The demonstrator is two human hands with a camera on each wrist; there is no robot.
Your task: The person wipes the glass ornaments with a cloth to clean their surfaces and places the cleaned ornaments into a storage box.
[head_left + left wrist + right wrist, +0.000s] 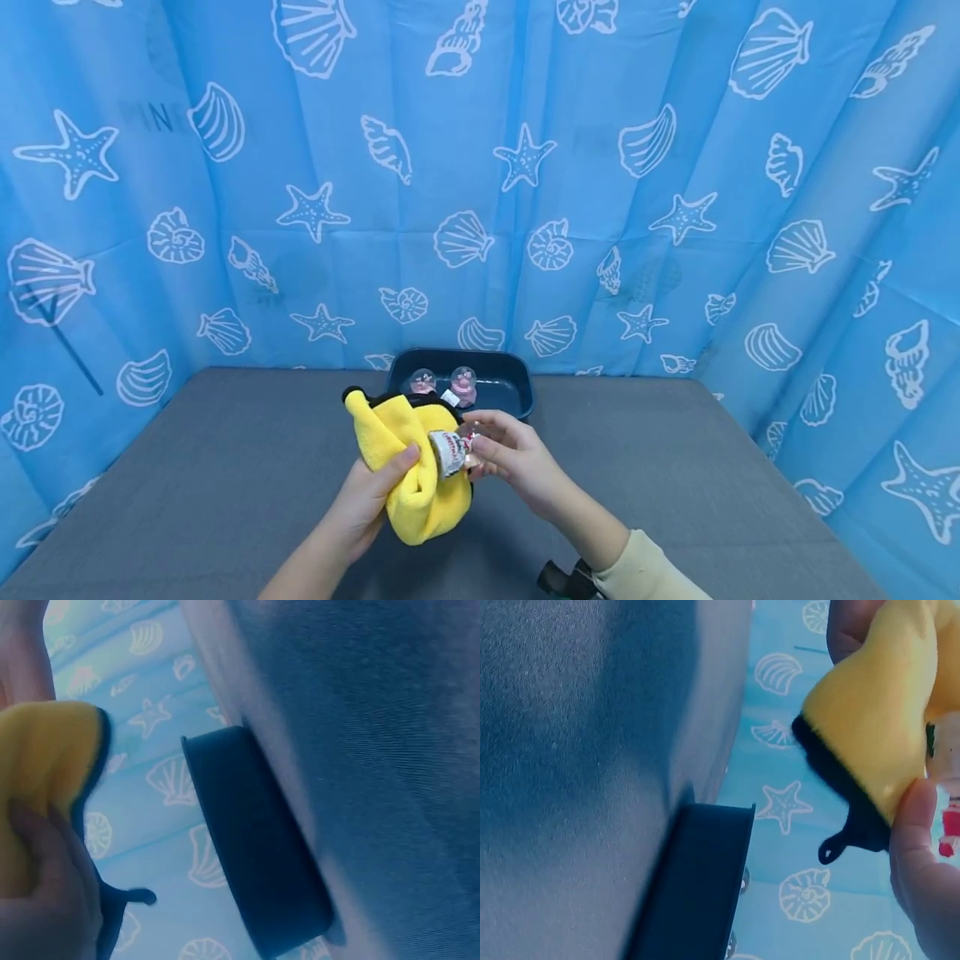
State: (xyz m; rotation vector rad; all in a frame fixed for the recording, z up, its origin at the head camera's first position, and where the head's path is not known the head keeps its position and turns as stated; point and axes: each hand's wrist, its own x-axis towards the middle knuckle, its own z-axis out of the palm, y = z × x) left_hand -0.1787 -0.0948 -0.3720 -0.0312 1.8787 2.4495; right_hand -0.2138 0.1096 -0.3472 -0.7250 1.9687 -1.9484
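Note:
My left hand (366,498) grips a folded yellow cloth (435,512) with black trim, its thumb lying on top. A small snow globe (448,452) with a white, lettered base is tilted sideways against the cloth. My right hand (517,457) pinches the globe's clear dome end between thumb and fingers, which partly cover it. In the right wrist view, the white base and red figure of the snow globe (951,750) show at the right edge, and the cloth (877,705) hangs with its black loop downward.
Behind the hands, a dark blue tray (521,385) stands at the table's back edge. Inside it are two pink snow globes (463,387), with a small white tag beside them. A black object (566,579) shows by the right forearm. A blue shell-patterned curtain (480,192) hangs behind the grey table (225,483).

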